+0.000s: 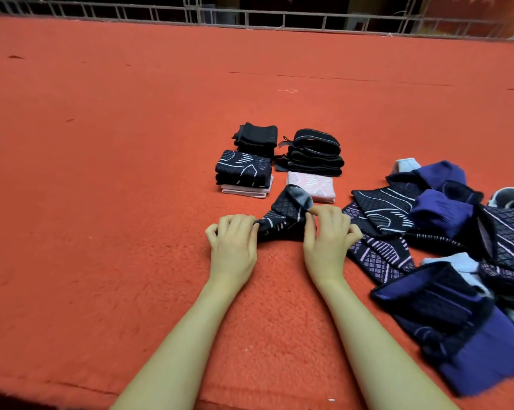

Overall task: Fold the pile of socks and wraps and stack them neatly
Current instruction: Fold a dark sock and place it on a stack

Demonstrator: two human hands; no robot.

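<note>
We've got our left hand (235, 241) and right hand (327, 235) each pinching an end of the dark patterned sock (285, 217), half-folded on the red carpet (116, 173) just in front of the folded stacks (244, 173). Best bet is lining up the edges before pressing flat, then it tops the stack clean, with the unfolded pile (445, 238) waiting on our right

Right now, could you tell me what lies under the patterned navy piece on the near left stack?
Under the navy piece a dark folded layer shows, then a pink piece on the carpet. Only their edges are visible; the rest is covered.
</note>
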